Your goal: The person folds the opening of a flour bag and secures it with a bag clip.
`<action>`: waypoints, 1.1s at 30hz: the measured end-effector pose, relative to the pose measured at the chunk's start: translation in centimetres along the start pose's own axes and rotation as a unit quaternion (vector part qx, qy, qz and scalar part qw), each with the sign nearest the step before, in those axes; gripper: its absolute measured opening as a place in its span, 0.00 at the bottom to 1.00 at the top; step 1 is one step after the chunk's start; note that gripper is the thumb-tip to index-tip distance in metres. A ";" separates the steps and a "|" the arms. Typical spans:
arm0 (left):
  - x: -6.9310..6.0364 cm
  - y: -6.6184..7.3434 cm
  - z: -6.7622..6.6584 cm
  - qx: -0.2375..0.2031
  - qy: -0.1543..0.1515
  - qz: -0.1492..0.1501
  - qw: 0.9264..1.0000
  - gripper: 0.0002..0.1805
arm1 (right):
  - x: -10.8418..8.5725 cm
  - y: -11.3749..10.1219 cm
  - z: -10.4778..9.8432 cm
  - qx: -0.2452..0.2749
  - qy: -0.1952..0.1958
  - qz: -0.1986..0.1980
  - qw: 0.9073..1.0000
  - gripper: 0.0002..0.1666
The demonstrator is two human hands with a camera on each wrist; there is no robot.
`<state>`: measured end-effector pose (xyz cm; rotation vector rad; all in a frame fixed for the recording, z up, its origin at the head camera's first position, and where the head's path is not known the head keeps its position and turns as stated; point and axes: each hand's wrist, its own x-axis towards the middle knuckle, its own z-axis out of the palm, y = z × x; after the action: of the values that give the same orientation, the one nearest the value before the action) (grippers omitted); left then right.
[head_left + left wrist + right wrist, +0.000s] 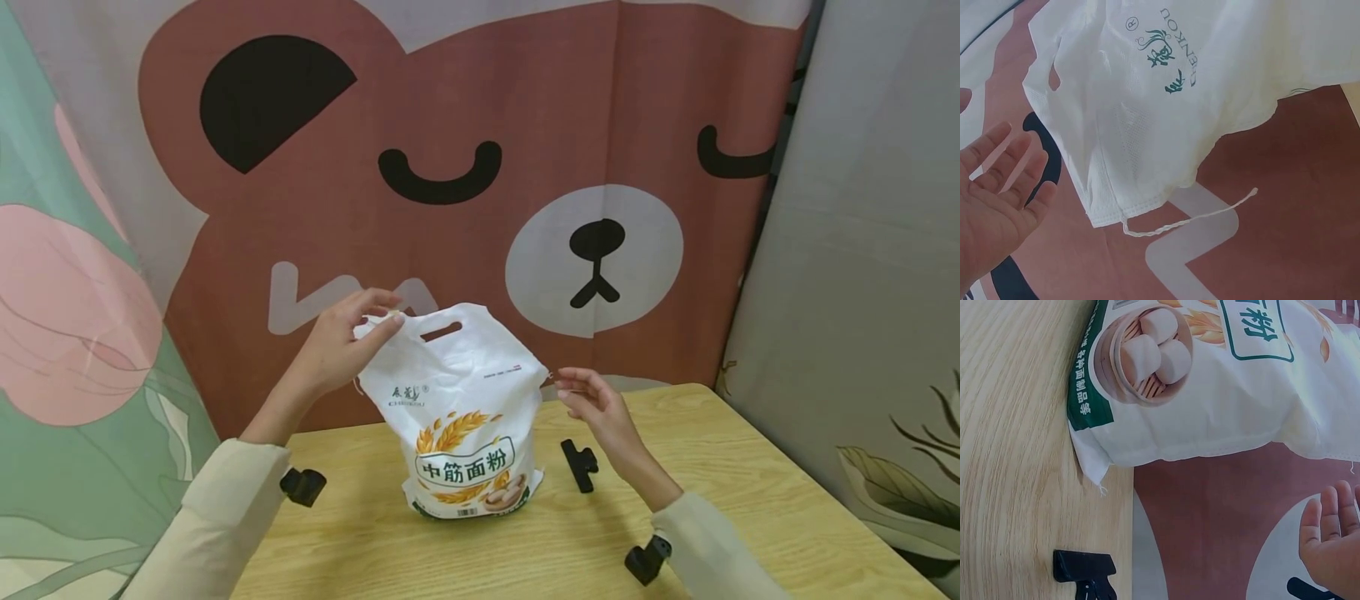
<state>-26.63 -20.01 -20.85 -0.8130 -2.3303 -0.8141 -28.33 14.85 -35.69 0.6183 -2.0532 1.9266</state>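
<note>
While a white flour bag [457, 387] is being seen standing upright on the wooden table [337, 550], just below the centre of the head view, it is being flanked by two released hands, and it is being grasped by neither. The left hand [337, 343] is being held at the bag's upper left corner with its fingers loosely extended; at the lower left of the left wrist view, a gap is being shown between those fingers and the bag. Low in the middle of that view, a loose thread [1191, 220] is being trailed from near the bag's corner. The right hand [603, 412] is being held just beside the bag's upper right edge, right of centre in the head view, its fingers nearly straight; at the right edge of the right wrist view, it is being shown apart from the bag. Printed wheat ears [457, 429] and a steamer of buns [1157, 353] are being displayed on the bag. Right of the bag, a black clip [580, 465] is being supported by the table. The upper frame is being filled by a curtain [525, 100] printed with a reddish-brown bear's face.
</note>
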 end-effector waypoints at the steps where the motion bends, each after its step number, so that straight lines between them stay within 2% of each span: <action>1: 0.1 0.0 0.0 -0.001 0.000 0.003 1.000 0.17 | 0.0 0.0 0.0 0.003 0.000 0.001 1.000 0.24; 10: 0.9 0.2 0.0 -0.004 -0.004 0.016 1.000 0.17 | 0.4 -0.2 0.3 0.022 0.005 0.003 1.000 0.24; 20: 1.3 0.4 0.0 -0.018 -0.031 -0.002 0.999 0.18 | 0.6 -0.1 0.4 0.034 0.010 0.009 0.999 0.23; 27: 1.6 0.6 -0.1 -0.010 -0.046 -0.014 0.999 0.19 | 0.7 -0.1 0.7 0.042 0.014 0.014 0.999 0.26; 33: 2.0 0.7 -0.2 -0.008 -0.049 0.001 0.999 0.18 | 0.8 0.1 0.8 0.049 0.015 0.008 0.999 0.26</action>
<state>-27.44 -18.96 -19.21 -0.8799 -2.4115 -0.8104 -28.98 13.92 -35.50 0.5935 -1.9611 2.0431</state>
